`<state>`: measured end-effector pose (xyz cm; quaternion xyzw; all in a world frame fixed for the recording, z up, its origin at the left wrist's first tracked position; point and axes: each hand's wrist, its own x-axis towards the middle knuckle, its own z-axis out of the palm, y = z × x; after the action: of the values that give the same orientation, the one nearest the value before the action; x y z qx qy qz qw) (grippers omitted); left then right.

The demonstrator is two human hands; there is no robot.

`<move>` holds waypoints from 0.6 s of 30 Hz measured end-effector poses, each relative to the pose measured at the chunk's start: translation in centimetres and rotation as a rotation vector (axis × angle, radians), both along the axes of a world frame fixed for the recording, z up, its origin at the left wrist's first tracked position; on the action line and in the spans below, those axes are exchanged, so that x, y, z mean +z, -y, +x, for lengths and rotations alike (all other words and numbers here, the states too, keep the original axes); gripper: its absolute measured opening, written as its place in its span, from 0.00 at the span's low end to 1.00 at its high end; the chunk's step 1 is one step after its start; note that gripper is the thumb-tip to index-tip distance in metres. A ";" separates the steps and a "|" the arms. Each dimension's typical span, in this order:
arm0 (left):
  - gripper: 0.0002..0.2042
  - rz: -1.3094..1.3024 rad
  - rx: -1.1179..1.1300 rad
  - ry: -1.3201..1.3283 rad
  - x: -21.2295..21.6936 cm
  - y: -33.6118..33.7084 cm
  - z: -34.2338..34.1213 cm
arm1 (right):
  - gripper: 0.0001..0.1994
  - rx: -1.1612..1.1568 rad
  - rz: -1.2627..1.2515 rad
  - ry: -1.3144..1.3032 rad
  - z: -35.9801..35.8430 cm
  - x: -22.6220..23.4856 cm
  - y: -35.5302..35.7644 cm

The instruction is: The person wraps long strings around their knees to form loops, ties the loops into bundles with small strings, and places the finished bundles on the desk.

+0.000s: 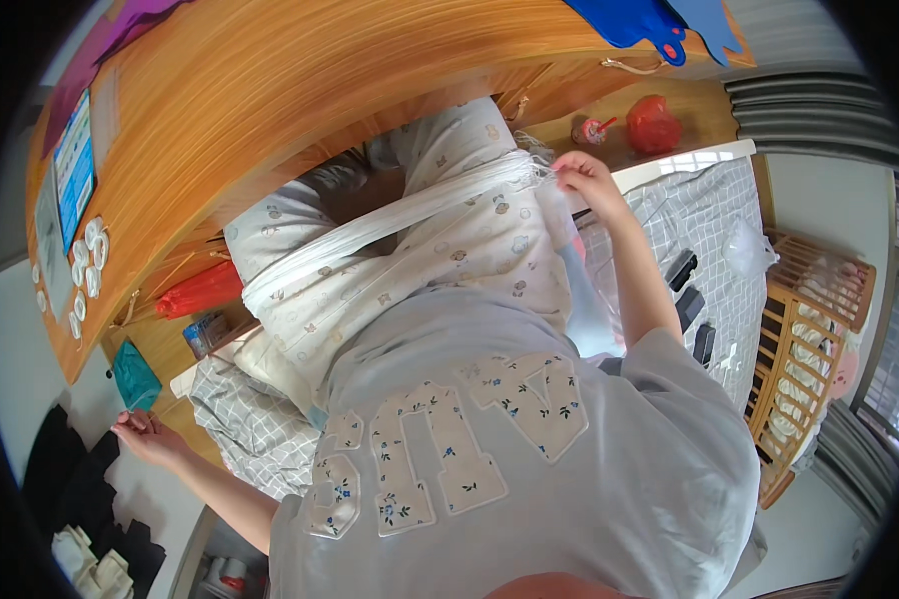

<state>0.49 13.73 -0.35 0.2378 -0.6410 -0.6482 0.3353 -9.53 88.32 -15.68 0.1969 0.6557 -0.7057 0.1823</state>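
A bundle of many white yarn strands (390, 225) stretches in a band across both of my thighs, over pale patterned trousers (449, 250). It runs from the outside of my left thigh up to my right knee, where loose loops bunch together. Beside that knee, my right hand (589, 185) pinches fine white strands at the bundle's end. Far out to the left, away from the bundle, my left hand (150, 439) is raised with its fingers curled together. Whatever its fingertips hold, if anything, is too small to make out.
In front stands a wooden desk (270, 100) with several small white coils (88, 255) at its left. A checked bedsheet (709, 210) lies around me, with black objects (689, 299) on the right. Red bags (654, 125) (200, 292) and a teal bag (136, 377) lie nearby. A wooden crib (794, 369) stands right.
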 end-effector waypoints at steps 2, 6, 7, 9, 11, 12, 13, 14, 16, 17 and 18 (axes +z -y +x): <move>0.15 -0.004 -0.009 -0.022 0.8 -1.0 -0.7 | 0.08 0.034 0.497 -0.255 0.0 1.2 -1.6; 0.15 0.005 -0.062 -0.046 1.3 -2.0 -1.1 | 0.08 -0.096 0.915 -0.532 -1.2 4.5 -3.4; 0.15 0.013 -0.086 -0.053 1.3 -2.1 -1.2 | 0.08 -0.103 0.919 -0.530 -1.4 4.1 -4.6; 0.16 0.022 -0.111 -0.053 1.2 -1.7 -1.1 | 0.08 -0.238 0.887 -0.522 -2.3 2.5 -8.1; 0.16 0.042 -0.140 -0.044 0.9 -1.2 -0.9 | 0.08 -0.304 0.875 -0.514 -2.9 1.9 -11.0; 0.16 0.043 -0.144 -0.045 0.9 -1.2 -0.8 | 0.08 -0.380 0.798 -0.433 -3.0 2.0 -12.1; 0.16 0.046 -0.130 -0.039 0.9 -1.2 -0.9 | 0.08 -0.456 0.720 -0.353 -3.1 2.0 -13.0; 0.16 0.045 -0.115 -0.032 1.0 -1.3 -0.9 | 0.08 -0.528 0.637 -0.272 -3.2 2.0 -13.5; 0.16 0.045 -0.104 -0.025 1.1 -1.4 -1.0 | 0.08 -0.574 0.577 -0.280 -3.2 1.6 -14.2; 0.16 0.037 -0.100 -0.020 1.2 -1.4 -1.1 | 0.08 -0.617 0.516 -0.289 -3.1 1.3 -14.4; 0.15 0.029 -0.097 -0.015 1.2 -1.4 -1.2 | 0.08 -0.659 0.455 -0.297 -3.1 1.1 -14.8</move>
<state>-0.76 15.17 0.90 0.2064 -0.6399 -0.6746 0.3047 -12.65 103.13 -14.58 0.3275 0.7159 -0.5841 -0.1976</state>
